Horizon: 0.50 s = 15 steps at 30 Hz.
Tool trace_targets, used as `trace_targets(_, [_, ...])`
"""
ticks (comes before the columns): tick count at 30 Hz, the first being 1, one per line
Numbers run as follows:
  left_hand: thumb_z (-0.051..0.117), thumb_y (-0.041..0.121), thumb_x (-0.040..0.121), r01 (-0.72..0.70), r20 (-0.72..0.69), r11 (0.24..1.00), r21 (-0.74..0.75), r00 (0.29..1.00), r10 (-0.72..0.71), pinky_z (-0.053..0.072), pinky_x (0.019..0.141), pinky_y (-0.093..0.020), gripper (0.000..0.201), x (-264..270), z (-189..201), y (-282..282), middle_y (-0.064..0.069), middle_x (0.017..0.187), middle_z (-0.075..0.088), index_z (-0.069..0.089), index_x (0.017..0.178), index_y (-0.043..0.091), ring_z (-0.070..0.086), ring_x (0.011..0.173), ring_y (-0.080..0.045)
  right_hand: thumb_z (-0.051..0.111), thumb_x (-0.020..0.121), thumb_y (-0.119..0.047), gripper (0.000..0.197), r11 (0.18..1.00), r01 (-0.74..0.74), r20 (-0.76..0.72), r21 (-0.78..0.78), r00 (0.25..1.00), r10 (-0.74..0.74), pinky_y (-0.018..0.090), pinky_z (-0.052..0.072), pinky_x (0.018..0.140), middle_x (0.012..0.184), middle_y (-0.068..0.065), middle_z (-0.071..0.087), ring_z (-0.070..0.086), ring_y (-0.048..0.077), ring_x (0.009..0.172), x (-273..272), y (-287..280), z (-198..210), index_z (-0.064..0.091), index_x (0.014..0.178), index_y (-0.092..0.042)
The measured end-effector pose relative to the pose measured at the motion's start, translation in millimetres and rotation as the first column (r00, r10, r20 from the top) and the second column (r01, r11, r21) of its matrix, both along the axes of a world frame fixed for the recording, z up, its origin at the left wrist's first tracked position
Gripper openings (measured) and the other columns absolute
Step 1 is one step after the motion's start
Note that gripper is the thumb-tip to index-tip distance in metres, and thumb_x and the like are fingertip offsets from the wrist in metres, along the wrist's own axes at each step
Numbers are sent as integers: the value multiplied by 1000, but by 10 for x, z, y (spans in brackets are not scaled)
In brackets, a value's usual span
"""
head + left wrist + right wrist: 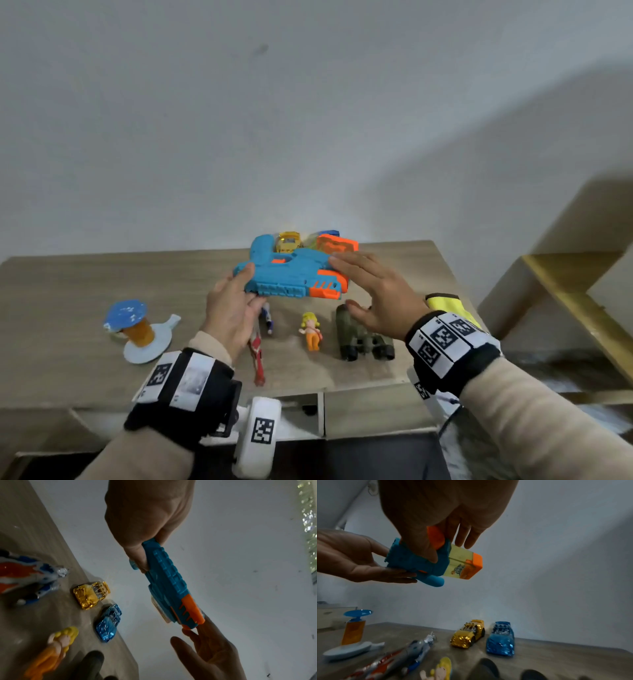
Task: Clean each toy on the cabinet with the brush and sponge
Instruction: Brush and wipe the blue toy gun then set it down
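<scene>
Both hands meet at the blue toy gun [291, 274], lifted above the counter [68, 284]: left fingers [248, 274] grip its rear, right fingers [346, 262] lie straight by the muzzle. No brush or sponge in hand, so cleaning looks unstarted. Cars [468, 634], figures, tank [359, 334] wait below.

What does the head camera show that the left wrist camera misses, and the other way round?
Only the head view shows the blue-topped brush stand, the green toy tank, the yellow sponge behind the right wrist and the cabinet front edge. Only the left wrist view shows the blue toy car whole; the head view sees just a sliver of it. Both show the left hand holding the toy water gun in the air, the right hand open at its orange end, the gold car and the blonde doll.
</scene>
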State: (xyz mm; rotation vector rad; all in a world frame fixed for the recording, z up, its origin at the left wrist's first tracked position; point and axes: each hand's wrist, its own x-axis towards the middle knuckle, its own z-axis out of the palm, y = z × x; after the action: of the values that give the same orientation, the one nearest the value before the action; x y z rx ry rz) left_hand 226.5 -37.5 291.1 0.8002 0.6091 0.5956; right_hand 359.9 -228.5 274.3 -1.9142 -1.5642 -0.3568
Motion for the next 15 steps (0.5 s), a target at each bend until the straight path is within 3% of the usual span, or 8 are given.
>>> trace_targets(2, [51,7,95,26,1,999,23,1000,-26,60,68,-27,16,-95,86,210,-14,98,65,54,109,0,66,85,-18,71,72,-16,54,999,4,39,48,999,-6,32,38,103,126,8,58,49,20,118,-102,250,75,56,124,-9])
trace_targets(5, [54,11,93,79,31,994,79,996,-81,59,64,-24,13,-237,181,507,-8,89,70,58,103,3,70,75,-11,68,78,-15,37,988,21,32,153,999,-26,31,43,97,116,9,64,55,20,110,-259,604,185,62,114,-7])
trace_targets(7, [55,18,93,112,34,981,156,992,-119,57,66,-21,18,-328,204,696,-5,94,71,60,106,6,70,81,-8,70,77,-12,36,983,50,-17,176,999,-48,29,45,93,112,7,65,59,21,105,-361,778,250,63,113,-8])
trace_targets(9, [54,27,92,152,-32,945,290,988,-149,54,78,-20,32,-405,195,837,-1,110,68,58,119,10,66,97,-7,72,75,-18,38,979,131,-143,159,984,-108,24,47,84,103,3,67,62,18,94,-442,875,338,62,112,-13])
trace_targets(11, [57,33,89,164,-133,860,482,985,-113,47,92,-23,39,-494,134,1007,8,116,64,56,126,20,58,107,-1,69,76,-27,36,966,228,-314,123,932,-180,16,45,74,89,-3,67,61,11,79,-502,997,418,63,109,-16])
trace_targets(13, [63,37,86,192,-214,752,630,974,-69,40,101,-29,42,-533,22,1168,12,127,59,55,127,32,51,119,-1,70,79,-25,29,959,265,-431,97,880,-199,16,46,73,87,-1,69,61,9,76,-532,1099,467,63,106,-17])
trace_targets(15, [65,29,87,212,-219,709,673,972,-82,37,105,-30,45,-552,-84,1279,12,134,54,50,128,36,46,127,-3,69,82,-16,26,968,230,-577,103,807,-130,21,51,77,92,2,71,65,10,83,-563,1174,496,63,107,-16])
